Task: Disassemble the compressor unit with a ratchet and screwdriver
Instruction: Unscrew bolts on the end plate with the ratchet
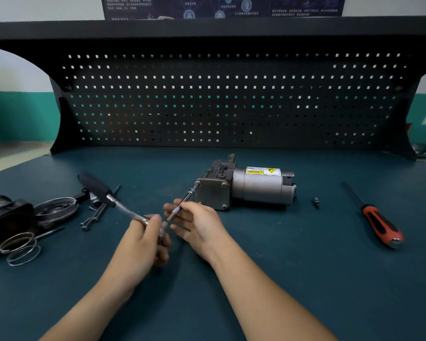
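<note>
Compressor unit [244, 185] lay on bench [280, 267]; extension bar [182, 205] of ratchet [103, 193] met corner bolt [197, 183]. Left hand [143, 242] curled round ratchet head; right hand [199, 225], fingers straight, touched extension bar.

Bare left hand [143, 242] and right hand [198, 223] on bare, slender forearms.

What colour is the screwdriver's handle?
The screwdriver handle is red-orange with black inlay; head view shows it.

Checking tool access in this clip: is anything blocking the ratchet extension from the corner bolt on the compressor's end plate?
Nothing visible does. From the ratchet in the left hand, the extension runs clear to the upper-left bolt; the right hand only steadies it.
</note>
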Demonstrator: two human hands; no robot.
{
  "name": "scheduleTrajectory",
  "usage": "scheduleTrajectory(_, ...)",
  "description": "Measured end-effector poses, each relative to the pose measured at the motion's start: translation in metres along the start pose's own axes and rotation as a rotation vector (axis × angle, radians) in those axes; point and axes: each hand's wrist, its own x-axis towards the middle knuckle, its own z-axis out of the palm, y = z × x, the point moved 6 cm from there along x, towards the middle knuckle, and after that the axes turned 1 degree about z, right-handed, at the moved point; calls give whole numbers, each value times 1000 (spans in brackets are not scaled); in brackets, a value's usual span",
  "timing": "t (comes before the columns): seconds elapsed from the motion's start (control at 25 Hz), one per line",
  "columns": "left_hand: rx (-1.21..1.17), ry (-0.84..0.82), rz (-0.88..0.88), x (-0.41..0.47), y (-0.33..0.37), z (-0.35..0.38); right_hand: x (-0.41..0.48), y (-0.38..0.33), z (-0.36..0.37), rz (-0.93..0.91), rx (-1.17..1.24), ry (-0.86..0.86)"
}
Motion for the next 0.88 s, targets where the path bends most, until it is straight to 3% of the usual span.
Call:
scheduleTrajectory(0.16, 797, -35, 469, -14, 10, 5, 1, 0, -3, -4, -8, 32)
scheduleTrajectory(0.2, 821, -37, 503, -15, 9, 6, 1, 0, -4, -8, -2, 36)
scheduleTrajectory(0.28, 562, -7, 412, -10, 11, 4, 0, 0, -4, -10, -4, 14)
scheduleTrajectory(0.4, -130, 0, -4, 4, -5, 4, 0, 2, -1, 7, -5, -42)
scheduleTrajectory(0.48, -351, -30, -141, 5, -9, 6, 0, 2, 2, 4, -5, -61)
scheduleTrajectory(0.56, -226, -15, -70, 2, -6, 4, 0, 2, 1, -4, -22, -50)
scheduleTrajectory(0.72, 820, -41, 438, -15, 7, 7, 1, 0, -2, -38, -47, 19)
scheduleTrajectory(0.76, 930, -43, 506, -18, 7, 8, 1, 0, -2, -51, -35, 32)
scheduleTrajectory(0.8, 913, -39, 505, -17, 7, 8, 0, 0, -2, -55, -27, 33)
scheduleTrajectory(0.88, 570, -29, 395, -12, 7, 5, -2, 0, -1, -25, -17, 2)
